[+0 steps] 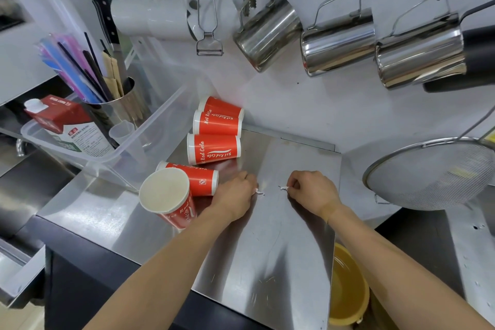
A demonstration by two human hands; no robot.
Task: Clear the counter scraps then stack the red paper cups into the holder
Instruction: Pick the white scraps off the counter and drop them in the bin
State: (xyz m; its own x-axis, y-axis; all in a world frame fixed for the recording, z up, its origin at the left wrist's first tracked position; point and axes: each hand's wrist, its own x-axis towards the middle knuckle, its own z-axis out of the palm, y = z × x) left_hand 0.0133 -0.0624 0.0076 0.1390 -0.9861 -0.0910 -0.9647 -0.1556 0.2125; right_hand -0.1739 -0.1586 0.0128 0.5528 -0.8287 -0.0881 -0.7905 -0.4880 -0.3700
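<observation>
While pinching a white paper scrap on the steel counter, right hand; left hand fingers curled, nipping another scrap. Red paper cups lying sideways, one upright, left of hands.

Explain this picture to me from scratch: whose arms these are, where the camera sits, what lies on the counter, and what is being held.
There is no machine here. One camera, worn on a person's head, looks down at their two bare arms. The left hand and the right hand each pinch a small white paper scrap: the left scrap and the right scrap, low over the shiny steel counter. Five red paper cups lie on it; four are tipped over and one stands upright. A clear plastic tub sits at the left. Steel jugs hang on the wall.
</observation>
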